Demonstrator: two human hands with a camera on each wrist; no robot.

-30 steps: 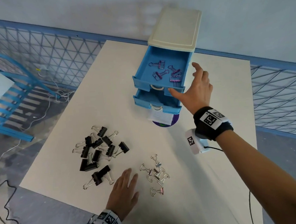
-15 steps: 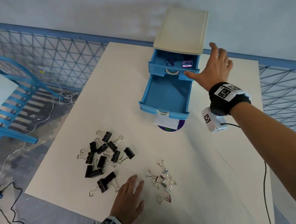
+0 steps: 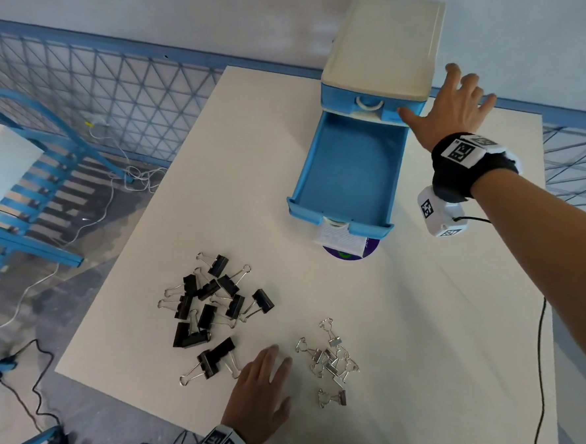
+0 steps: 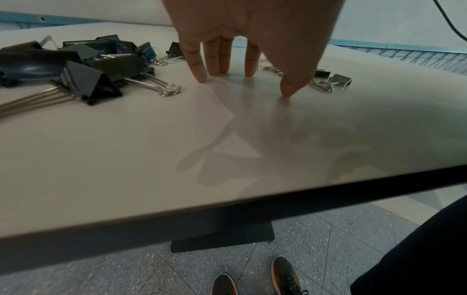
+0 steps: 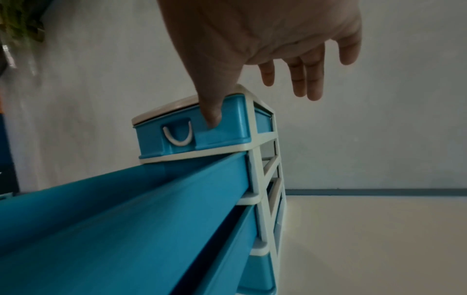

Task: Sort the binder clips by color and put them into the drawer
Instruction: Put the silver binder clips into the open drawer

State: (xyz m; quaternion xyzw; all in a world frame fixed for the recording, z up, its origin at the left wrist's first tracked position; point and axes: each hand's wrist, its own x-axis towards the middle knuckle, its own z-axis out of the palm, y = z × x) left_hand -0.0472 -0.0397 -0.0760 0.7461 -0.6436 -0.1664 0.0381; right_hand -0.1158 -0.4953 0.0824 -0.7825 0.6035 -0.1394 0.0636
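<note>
Top drawer (image 3: 368, 105) now shut, upper right; right hand (image 3: 456, 112) splayed, thumb on its front. Second drawer (image 3: 347, 180) open. Left hand (image 3: 260, 388) flat between black clips (image 3: 214, 305) and silver clips (image 3: 331, 358), lower centre.

A fenced recording space, like a lab or test room

A plain white table (image 3: 317, 193) stands inside a blue wire-mesh fence (image 3: 105, 96) by a bare pale wall (image 3: 203, 18). Loose cables (image 3: 30, 375) lie on the grey speckled floor (image 4: 316, 249), and both wrists carry bands with printed square markers (image 3: 460, 149).
</note>
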